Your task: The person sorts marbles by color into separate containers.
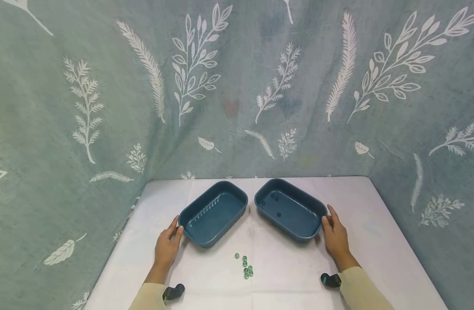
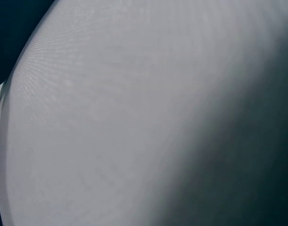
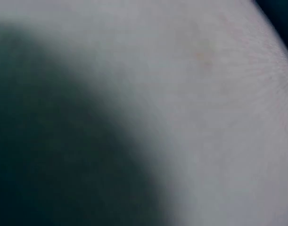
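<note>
Two dark blue rectangular trays with rounded corners stand at angles on the white-covered table. At the outer end of the left tray (image 1: 204,242), my left hand (image 1: 167,246) touches the rim with extended fingers and thumb. My right hand (image 1: 336,239) rests likewise against the outer end of the right tray (image 1: 299,236), thumb near the rim and fingers straight along the outside. Several small dark-looking marbles (image 1: 278,214) lie inside the right tray. Between the forearms, a loose group of green glass marbles (image 1: 246,270) lies on the table.
The white table cover (image 1: 283,284) runs back to a grey-green cloth backdrop (image 1: 237,142) with white leaf prints, which also hangs at both sides. Dark wrist cameras (image 1: 175,292) sit on both sleeves. The wrist views are mostly blurred white cloth and shadow.
</note>
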Demonstrator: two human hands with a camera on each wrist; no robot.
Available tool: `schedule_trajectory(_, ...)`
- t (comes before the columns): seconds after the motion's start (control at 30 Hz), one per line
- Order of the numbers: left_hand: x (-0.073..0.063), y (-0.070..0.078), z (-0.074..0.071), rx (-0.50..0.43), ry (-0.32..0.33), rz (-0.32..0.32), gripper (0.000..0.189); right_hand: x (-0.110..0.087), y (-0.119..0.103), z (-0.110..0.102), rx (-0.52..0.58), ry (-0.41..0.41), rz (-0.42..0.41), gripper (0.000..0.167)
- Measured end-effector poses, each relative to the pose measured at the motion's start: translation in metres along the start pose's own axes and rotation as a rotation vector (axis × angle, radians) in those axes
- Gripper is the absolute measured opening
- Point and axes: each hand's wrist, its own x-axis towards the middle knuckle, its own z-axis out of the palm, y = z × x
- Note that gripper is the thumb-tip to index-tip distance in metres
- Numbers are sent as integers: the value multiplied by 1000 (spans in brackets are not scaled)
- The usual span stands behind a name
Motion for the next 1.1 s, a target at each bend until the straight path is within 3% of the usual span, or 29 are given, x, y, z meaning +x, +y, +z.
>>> schedule_trajectory(0.27, 2, 3, -3, 18, -34, -42, 59, 0, -5, -4, -76, -38, -43, 55)
schedule_trajectory(0.6, 3, 0, -2, 8, -17, -18, 58, -2, 0, -5, -52, -23, -86, 52)
schedule_trajectory(0.87, 2, -6, 0, 8, 8, 2, 59, -3, 2, -1, -100, -24, -79, 53)
schedule_trajectory(1.1, 5, -6, -3, -13, -38, -22, 63, -5, -4, -3, -135, -33, -92, 52)
